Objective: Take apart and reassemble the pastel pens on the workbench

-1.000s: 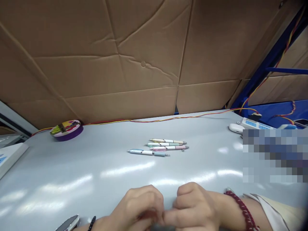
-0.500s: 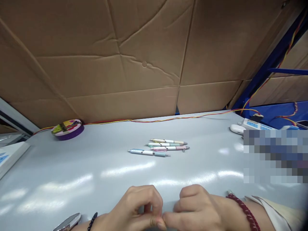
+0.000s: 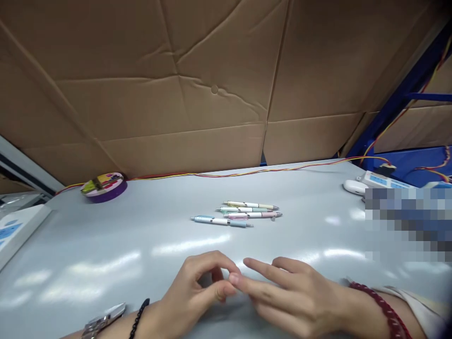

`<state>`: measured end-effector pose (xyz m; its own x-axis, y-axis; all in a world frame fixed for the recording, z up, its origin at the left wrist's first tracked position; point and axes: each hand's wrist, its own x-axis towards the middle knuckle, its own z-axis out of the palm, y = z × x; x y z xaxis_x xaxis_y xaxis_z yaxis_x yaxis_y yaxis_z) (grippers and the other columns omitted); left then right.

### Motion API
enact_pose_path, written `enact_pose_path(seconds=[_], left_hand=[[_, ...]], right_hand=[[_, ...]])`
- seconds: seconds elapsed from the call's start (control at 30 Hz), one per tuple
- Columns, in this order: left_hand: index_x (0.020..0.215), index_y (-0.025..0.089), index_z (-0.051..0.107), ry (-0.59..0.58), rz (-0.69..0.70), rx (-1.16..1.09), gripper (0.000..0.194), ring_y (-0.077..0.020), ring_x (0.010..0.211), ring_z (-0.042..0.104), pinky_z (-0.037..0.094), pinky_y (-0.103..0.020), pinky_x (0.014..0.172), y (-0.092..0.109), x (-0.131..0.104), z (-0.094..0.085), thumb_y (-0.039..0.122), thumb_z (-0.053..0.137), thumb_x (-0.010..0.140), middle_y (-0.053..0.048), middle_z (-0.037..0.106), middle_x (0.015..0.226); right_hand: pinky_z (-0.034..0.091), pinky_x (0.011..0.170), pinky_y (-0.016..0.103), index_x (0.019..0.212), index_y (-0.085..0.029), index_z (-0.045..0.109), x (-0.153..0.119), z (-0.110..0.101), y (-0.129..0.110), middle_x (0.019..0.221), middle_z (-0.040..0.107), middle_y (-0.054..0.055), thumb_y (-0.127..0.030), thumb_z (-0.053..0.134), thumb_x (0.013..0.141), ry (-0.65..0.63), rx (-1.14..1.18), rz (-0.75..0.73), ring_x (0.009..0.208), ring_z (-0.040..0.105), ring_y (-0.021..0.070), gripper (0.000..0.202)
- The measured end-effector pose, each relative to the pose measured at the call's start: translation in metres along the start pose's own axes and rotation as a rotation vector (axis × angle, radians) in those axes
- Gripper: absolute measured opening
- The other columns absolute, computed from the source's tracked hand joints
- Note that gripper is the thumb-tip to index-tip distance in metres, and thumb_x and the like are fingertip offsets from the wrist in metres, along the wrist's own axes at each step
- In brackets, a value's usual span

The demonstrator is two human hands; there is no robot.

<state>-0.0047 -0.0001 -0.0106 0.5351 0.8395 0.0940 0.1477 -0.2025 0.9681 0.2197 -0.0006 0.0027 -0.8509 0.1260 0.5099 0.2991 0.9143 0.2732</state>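
My left hand (image 3: 197,287) is low in the middle, with index finger and thumb curled into a pinch. Whether anything small sits between those fingertips I cannot make out. A fingertip of my right hand (image 3: 293,292) touches the pinch from the right; its other fingers are stretched out and apart, holding nothing visible. Beyond both hands, several click pens lie on the grey table: a blue-and-white pen (image 3: 217,221) nearest, then a pink-and-white pen (image 3: 254,215), a green-and-white pen (image 3: 242,210) and a yellow-and-white pen (image 3: 249,205) close together.
A round purple tin or tape roll (image 3: 106,189) lies at the back left. Red and yellow wires (image 3: 197,175) run along the table's rear edge, below a cardboard wall (image 3: 141,108). At right are a white rounded device (image 3: 355,187) and a power strip (image 3: 384,181); a white box (image 3: 21,230) stands left.
Both hands have risen a little farther onto the table. My right hand's fingers, curled before, are now straightened and spread. The pens lie as before; the view has shifted slightly.
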Motion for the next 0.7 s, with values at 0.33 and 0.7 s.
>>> enact_pose_path(seconds=[0.33, 0.7], left_hand=[[0.087, 0.022, 0.061, 0.060, 0.396, 0.121, 0.002, -0.0109, 0.069, 0.059, 0.048, -0.017, 0.064, 0.0059, -0.0002, 0.0015, 0.022, 0.059, 0.086, -0.001, 0.064, 0.077], [0.092, 0.023, 0.061, 0.079, 0.311, 0.206, 0.013, -0.0127, 0.077, 0.060, 0.048, -0.020, 0.071, 0.0027, 0.0022, 0.0000, 0.014, 0.060, 0.083, 0.000, 0.065, 0.085]], right_hand=[[0.042, 0.097, 0.028, 0.119, -0.018, 0.058, -0.0075, 0.0035, 0.0022, 0.143, 0.035, -0.007, -0.015, 0.036, 0.091, -0.053, -0.061, -0.027, 0.132, 0.031, 0.0146, 0.035], [0.038, 0.104, 0.036, 0.091, -0.016, 0.069, -0.0062, 0.0040, 0.0021, 0.120, 0.061, 0.004, -0.014, 0.044, 0.088, 0.066, -0.029, -0.078, 0.126, 0.041, 0.0202, 0.025]])
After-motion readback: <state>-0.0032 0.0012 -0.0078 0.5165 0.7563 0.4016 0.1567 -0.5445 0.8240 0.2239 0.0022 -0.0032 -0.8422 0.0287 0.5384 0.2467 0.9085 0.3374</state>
